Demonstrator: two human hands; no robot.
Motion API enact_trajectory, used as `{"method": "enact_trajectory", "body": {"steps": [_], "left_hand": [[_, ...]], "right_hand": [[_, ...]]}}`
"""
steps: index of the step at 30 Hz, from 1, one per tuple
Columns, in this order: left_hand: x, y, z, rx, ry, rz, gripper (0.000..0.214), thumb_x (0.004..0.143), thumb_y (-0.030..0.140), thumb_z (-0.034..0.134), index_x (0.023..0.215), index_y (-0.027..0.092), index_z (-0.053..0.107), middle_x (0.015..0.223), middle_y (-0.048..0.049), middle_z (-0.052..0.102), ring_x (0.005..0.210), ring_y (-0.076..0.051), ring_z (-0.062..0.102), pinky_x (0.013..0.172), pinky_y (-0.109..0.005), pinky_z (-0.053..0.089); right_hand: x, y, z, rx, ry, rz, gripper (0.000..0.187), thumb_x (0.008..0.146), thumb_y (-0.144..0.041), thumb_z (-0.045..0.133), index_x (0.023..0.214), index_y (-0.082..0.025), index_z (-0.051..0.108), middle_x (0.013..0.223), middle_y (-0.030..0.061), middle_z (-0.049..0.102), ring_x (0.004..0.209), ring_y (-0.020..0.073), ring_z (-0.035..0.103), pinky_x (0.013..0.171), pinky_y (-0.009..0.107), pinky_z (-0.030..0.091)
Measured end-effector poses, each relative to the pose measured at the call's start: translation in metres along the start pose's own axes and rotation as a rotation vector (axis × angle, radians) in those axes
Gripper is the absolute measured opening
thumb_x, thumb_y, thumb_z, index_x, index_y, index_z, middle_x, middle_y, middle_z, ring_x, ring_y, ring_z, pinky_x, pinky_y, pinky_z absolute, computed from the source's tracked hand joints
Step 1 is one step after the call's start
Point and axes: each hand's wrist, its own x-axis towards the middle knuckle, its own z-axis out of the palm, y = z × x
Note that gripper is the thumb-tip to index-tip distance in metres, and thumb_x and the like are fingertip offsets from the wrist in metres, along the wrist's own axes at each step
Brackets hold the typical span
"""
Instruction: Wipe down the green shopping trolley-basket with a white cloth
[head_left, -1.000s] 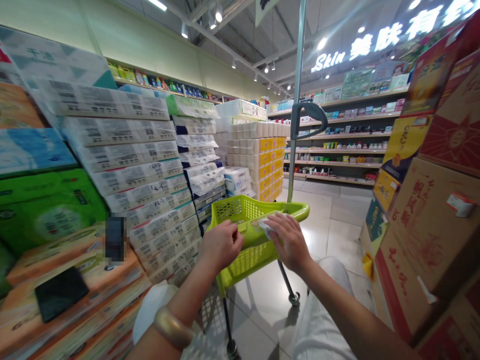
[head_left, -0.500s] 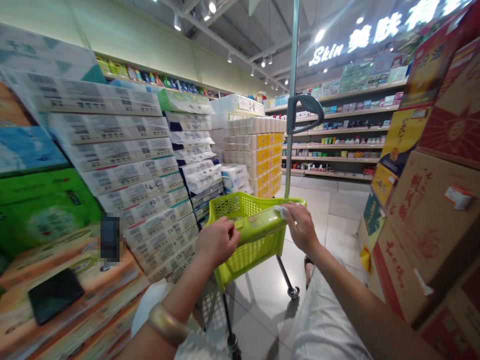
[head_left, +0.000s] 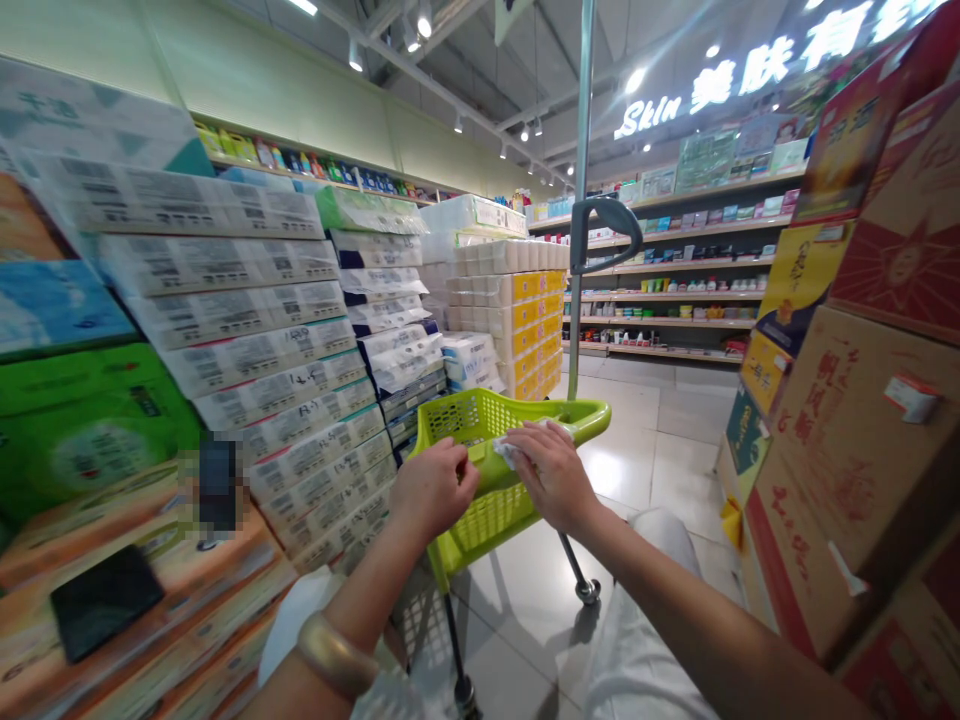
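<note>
A lime-green shopping cart (head_left: 480, 530) stands in front of me, with a grey pole and a dark loop handle (head_left: 609, 236) rising from its right side. My left hand (head_left: 439, 485) is closed around the left part of the cart's push bar. In my right hand (head_left: 551, 475) is a crumpled white tissue (head_left: 508, 452), pressed against the middle of the bar. The fingers of that hand lie over the bar and partly cover the tissue. A gold-coloured bangle (head_left: 335, 655) circles my left wrist.
Stacked white paper packs (head_left: 247, 330) rise on the left. A black tablet-like slab (head_left: 107, 600) lies on orange packs (head_left: 225, 600) beside me. Cardboard boxes (head_left: 862, 430) are piled on the right. Stocked shelves (head_left: 682, 266) stand behind a tiled floor (head_left: 675, 425).
My right hand has slid left along the push bar with the tissue, from near its right end to the middle. My left hand has stayed on the bar.
</note>
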Motion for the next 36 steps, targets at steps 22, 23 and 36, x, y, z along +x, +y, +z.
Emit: {"method": "enact_trajectory", "body": {"steps": [22,23,36], "left_hand": [[0.000,0.001,0.001,0.002,0.024,0.018,0.028,0.088,0.032,0.038,0.071,0.021,0.058,0.081,-0.0025,0.060,0.068,-0.015,0.055,0.057,-0.030,0.029],[0.000,0.002,0.001,0.001,0.029,0.020,0.027,0.087,0.031,0.038,0.071,0.021,0.058,0.081,-0.0024,0.060,0.068,-0.015,0.055,0.057,-0.030,0.028],[-0.002,-0.002,0.006,-0.029,0.035,0.003,0.027,0.086,0.033,0.041,0.069,0.021,0.058,0.079,-0.0015,0.061,0.066,-0.015,0.054,0.055,-0.030,0.025]], "right_hand": [[0.059,-0.002,-0.020,-0.243,-0.416,0.327,0.035,0.096,-0.036,0.037,0.096,-0.023,0.069,0.100,0.0058,0.072,0.093,0.0218,0.066,0.077,0.030,0.046],[0.063,-0.007,-0.018,-0.254,-0.448,0.316,0.036,0.096,-0.037,0.036,0.096,-0.023,0.069,0.100,0.0056,0.072,0.093,0.0217,0.066,0.076,0.029,0.046],[0.110,0.014,-0.016,-0.330,-0.838,0.368,0.038,0.089,-0.032,0.043,0.100,-0.009,0.072,0.105,0.0155,0.071,0.091,0.0241,0.066,0.074,0.029,0.047]]}}
